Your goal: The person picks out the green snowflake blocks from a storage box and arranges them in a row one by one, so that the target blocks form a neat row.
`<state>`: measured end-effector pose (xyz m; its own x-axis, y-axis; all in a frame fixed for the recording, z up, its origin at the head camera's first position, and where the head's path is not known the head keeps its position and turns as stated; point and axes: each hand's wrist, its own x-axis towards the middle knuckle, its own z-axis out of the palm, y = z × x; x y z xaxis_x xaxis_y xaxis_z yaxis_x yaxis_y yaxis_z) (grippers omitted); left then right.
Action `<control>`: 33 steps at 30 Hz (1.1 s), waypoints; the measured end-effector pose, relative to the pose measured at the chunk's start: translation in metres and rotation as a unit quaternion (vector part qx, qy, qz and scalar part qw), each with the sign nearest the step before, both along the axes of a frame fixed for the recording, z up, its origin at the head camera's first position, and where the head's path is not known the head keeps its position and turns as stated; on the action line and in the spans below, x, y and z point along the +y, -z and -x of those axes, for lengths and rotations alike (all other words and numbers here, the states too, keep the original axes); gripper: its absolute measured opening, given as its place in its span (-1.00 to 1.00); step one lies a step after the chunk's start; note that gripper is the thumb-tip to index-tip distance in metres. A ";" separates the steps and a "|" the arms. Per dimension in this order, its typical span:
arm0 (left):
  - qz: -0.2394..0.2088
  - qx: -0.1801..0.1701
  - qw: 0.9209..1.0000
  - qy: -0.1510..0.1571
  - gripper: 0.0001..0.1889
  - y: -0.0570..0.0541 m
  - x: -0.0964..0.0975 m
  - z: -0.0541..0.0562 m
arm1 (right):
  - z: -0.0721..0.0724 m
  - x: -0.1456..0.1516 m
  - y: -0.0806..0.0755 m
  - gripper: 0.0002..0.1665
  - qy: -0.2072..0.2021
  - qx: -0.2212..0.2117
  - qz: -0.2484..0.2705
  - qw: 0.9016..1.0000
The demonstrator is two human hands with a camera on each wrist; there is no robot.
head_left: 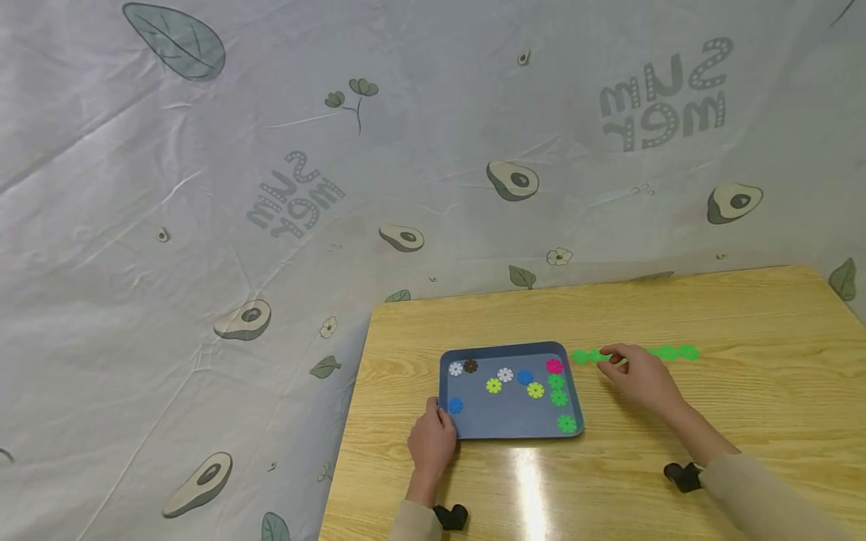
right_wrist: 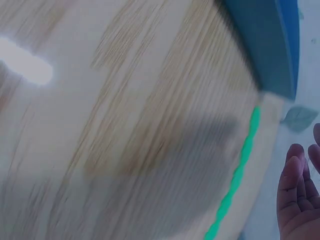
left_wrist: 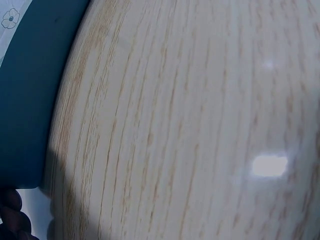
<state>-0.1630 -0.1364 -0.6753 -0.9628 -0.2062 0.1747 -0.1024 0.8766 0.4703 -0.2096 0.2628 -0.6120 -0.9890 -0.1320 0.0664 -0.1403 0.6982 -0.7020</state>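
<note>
At its front left corner, my left hand (head_left: 433, 443) grips a grey-blue tray (head_left: 501, 422); the left wrist view shows fingertips (left_wrist: 11, 212) below the tray's end. Notched plastic discs lie in the tray: green (head_left: 567, 424), pink (head_left: 555, 366), yellow (head_left: 494, 385), blue (head_left: 455, 406), white (head_left: 504, 374) and brown (head_left: 470, 366). Right of it, a row of green discs (head_left: 668, 352) runs along the table. My right hand (head_left: 639, 376) hovers over the middle of this row, hiding part of it. Its fingers are loosely bent, with a gap between thumb and forefinger and nothing visible between them.
A wood-grain table (head_left: 758, 398) carries everything. Behind it and to the left hangs a pale cloth (head_left: 446, 165) printed with avocados and leaves. Black wrist straps (head_left: 683, 476) show at both sleeves. Light glares off the table in front of the tray.
</note>
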 end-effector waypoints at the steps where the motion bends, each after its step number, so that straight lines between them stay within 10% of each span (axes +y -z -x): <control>1: 0.000 0.000 1.000 0.000 -0.79 0.001 0.000 0.000 | 0.000 -0.005 -0.001 -0.58 -0.003 0.001 0.001 1.000; 33: -0.003 -0.006 1.000 -0.003 -0.80 0.005 -0.002 0.003 | -0.005 -0.106 0.008 -0.70 -0.028 -0.005 -0.046 0.999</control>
<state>-0.1657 -0.1384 -0.6808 -0.9635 -0.2128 0.1627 -0.1130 0.8734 0.4737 -0.2048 0.1569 -0.6205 -0.9806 -0.1916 0.0411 -0.1734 0.7507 -0.6375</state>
